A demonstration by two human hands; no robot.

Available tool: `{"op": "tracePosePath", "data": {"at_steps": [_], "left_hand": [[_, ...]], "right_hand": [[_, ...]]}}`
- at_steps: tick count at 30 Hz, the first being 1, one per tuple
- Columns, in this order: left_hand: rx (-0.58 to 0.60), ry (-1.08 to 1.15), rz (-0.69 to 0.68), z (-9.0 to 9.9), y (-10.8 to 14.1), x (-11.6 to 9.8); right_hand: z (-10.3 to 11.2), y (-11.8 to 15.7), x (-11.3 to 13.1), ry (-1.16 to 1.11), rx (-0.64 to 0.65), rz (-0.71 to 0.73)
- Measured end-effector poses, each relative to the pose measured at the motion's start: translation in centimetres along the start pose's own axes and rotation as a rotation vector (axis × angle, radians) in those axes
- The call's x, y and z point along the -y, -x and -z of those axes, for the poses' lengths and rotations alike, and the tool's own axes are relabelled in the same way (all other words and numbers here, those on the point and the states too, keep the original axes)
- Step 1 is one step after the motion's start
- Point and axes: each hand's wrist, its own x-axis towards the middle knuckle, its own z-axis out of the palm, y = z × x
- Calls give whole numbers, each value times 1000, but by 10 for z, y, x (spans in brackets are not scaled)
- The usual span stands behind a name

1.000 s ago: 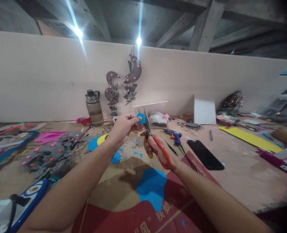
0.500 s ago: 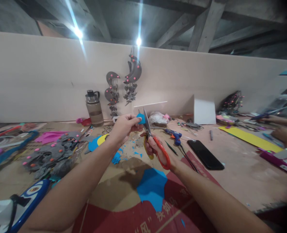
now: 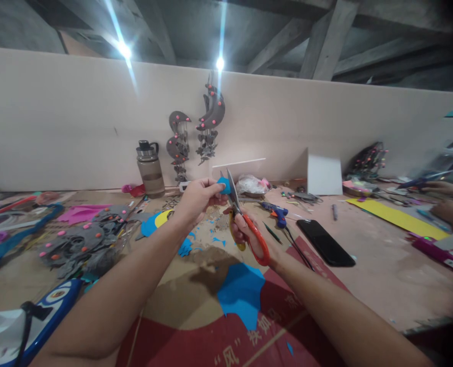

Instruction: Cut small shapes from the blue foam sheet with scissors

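Note:
Between the thumb and fingers of my left hand (image 3: pixel 201 200) is a small blue piece (image 3: pixel 223 185), held up above the cardboard (image 3: pixel 173 306). My right hand (image 3: pixel 243 226) grips scissors (image 3: pixel 257 240) with red and yellow handles. The blades point up and lie right beside the blue piece, slightly apart at the tips. Below my hands, a larger blue sheet (image 3: pixel 242 293) with a jagged, cut edge rests on the cardboard. Small blue scraps (image 3: pixel 185 247) are scattered to its upper left.
A bottle (image 3: pixel 150 171) stands at the back. Right of my hands are a blue glue gun (image 3: pixel 279 214), a green pointed tool (image 3: pixel 273 232) and a black phone (image 3: pixel 325 243). Grey felt pieces (image 3: pixel 84 237) lie left. Another person's hand (image 3: pixel 452 211) shows at the far right.
The camera view has shifted very slightly. The scissor blades look a little closer together around the blue piece; both hands keep their holds.

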Motion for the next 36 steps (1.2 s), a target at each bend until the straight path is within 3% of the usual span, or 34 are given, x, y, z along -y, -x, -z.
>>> {"op": "tracePosePath", "data": {"at_steps": [22,36], "left_hand": [[16,-15,4,0,1,2],[7,-48,45,-3,4,-2]], "right_hand": [[2,-1,-10,-65,-41,-1],[-3,1,-1,-68,-80,-47]]}}
